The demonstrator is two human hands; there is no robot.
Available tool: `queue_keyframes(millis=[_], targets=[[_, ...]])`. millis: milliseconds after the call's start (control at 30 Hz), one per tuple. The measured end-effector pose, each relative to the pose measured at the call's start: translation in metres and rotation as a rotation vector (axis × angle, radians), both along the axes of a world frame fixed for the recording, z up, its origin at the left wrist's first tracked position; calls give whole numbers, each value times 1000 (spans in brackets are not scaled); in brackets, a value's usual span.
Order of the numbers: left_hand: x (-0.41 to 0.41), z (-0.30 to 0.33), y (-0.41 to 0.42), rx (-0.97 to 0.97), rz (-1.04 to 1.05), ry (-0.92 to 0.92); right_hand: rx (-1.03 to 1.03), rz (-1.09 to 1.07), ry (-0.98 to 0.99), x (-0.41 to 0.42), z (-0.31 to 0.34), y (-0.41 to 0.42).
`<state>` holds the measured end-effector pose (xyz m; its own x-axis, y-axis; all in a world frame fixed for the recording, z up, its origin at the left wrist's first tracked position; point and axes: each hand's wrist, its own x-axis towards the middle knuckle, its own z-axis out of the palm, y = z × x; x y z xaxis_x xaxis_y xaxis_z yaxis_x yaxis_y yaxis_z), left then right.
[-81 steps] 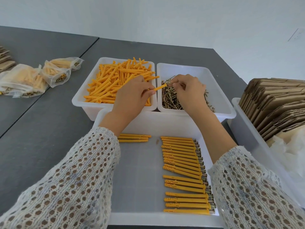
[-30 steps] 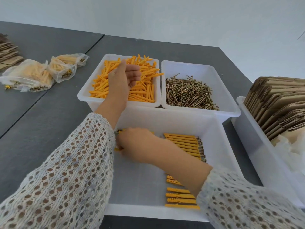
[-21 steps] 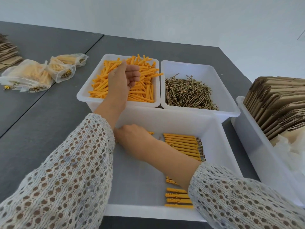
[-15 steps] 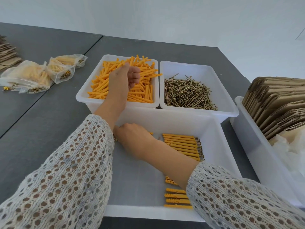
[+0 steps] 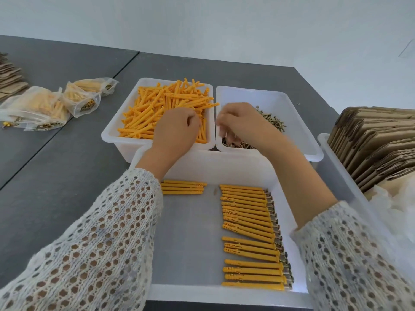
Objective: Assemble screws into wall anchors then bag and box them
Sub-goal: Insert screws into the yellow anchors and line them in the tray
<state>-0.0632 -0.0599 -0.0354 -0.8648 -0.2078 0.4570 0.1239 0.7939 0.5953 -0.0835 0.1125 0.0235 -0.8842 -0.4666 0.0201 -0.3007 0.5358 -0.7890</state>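
— over the two far bins on the desk, both hands are working. left hand (image 5: 177,129) sits above the near right corner of the anchor bin (image 5: 116,133), fingers curled under; whether they pinch an anchor i cannot tell from the head view.

— and the right hand (image 5: 241,124)?

— over the near left corner of the screw bin (image 5: 301,122), fingers curled down and blurred. it may hold a screw; i cannot tell.

— how would the parts handle?

— my guess: the orange anchors (image 5: 161,106) are light, stiff plastic, ribbed, easy to pinch mid-shaft with the open end free. the screws (image 5: 272,120) are thin, hard, tangled in a heap, and sharp at the tip; better taken near the head.

— where do the finished ones lie?

— in the near tray (image 5: 193,297). a long row of assembled anchors (image 5: 249,234) runs down its right side, screw heads toward the right wall. a small group of four (image 5: 183,187) lies at the far left, just beside the left sleeve.

— anything else?

— filled bags (image 5: 45,106) on the desk's left part, flat cardboard boxes (image 5: 377,144) in a bin at the right edge.
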Motion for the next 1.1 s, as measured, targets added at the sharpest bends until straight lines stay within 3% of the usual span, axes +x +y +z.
queue_keyframes(millis=[100, 233, 400, 633, 767, 900, 967, 1100], targets=[[0, -3, 3, -286, 89, -175, 287, -306, 256, -22, -34, 16], [-3, 0, -2, -200, -58, -289, 360, -325, 263, -33, -52, 16], [0, 3, -4, -210, -137, -321, 516, -179, 81, -43, -55, 14], [4, 2, -4, -129, -202, -276, 476, -178, -45, -52, -52, 16], [5, 1, -3, -109, -237, -133, 420, -246, -8, -50, -56, 18], [7, 2, 1, -160, -260, -35, 313, -346, 202, -44, -58, 21], [7, 2, 1, -171, -261, -23, 120, -384, 284, -39, -54, 19], [9, 2, 3, -173, -259, 9, -362, -383, 170, -29, -39, 13]])
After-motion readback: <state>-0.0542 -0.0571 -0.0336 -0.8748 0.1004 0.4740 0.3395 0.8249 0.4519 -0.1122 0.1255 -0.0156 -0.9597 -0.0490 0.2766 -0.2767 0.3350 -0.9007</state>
